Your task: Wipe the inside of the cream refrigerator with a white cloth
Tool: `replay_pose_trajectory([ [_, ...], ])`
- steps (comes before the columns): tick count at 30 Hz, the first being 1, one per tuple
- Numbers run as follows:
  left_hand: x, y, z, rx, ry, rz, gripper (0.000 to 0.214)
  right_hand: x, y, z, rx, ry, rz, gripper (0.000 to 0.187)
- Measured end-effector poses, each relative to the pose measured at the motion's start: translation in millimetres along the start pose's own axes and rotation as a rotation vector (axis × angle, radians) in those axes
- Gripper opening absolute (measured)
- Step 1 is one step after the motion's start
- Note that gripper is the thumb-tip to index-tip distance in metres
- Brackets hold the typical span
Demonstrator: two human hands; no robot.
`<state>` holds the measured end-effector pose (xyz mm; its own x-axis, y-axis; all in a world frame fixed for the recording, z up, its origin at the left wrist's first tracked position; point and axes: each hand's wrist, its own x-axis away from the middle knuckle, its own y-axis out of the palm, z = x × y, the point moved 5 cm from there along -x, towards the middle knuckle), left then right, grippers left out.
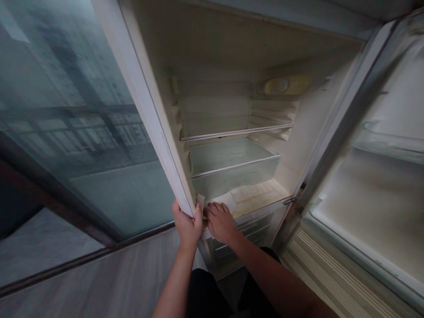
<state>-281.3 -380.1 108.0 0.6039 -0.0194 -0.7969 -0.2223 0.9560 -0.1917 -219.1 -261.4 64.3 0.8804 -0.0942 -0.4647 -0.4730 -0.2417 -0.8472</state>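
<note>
An open refrigerator [159, 128] stands before me, tilted in the head view. My left hand [188, 223] is closed around the lower part of its left front edge, thumb on the inner side. On the compartment floor [265, 194], at the front left corner, my right hand [220, 221] presses with curled fingers on a thin white sheet [228, 199], a tissue or cloth. A crumpled end of the sheet rises near my left thumb. My fingertips partly cover the sheet, and where it ends against the pale, yellow-stained floor is hard to make out.
Two glass shelves [238, 131] cross the compartment above my hands. The fridge door [377, 185] is swung open on the right, with shelves on its inner side. A lower compartment [245, 236] with racks lies below. Left is a glass sliding door [109, 176].
</note>
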Motion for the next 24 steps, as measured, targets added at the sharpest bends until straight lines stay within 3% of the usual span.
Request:
replay_pose_trajectory([
  [4, -2, -1.5, 4, -0.005, 0.037, -0.001, 0.070, 5, 5, 5, 0.060, 0.057, -0.027, 0.039],
  [7, -3, -1.9, 6, 0.015, 0.051, -0.005, 0.071, 14, -4, 26, 0.048, 0.100, -0.008, 0.042],
  [12, -4, -1.1, 6, 0.090, 0.019, 0.002, 0.070, 42, -27, 100, 0.130, 0.316, 0.053, 0.045],
  [18, -4, 1.4, 2, 0.154, 0.025, 0.005, 0.075, 69, -73, 195, 0.338, 0.656, 0.024, 0.052],
  [21, -4, 2.4, -1, 0.155, 0.027, -0.002, 0.076, 70, -87, 225, 0.389, 0.807, -0.016, 0.054],
  [24, -3, 3.1, -4, 0.160, 0.035, 0.001, 0.078, 66, -91, 239, 0.392, 0.861, -0.030, 0.053],
])
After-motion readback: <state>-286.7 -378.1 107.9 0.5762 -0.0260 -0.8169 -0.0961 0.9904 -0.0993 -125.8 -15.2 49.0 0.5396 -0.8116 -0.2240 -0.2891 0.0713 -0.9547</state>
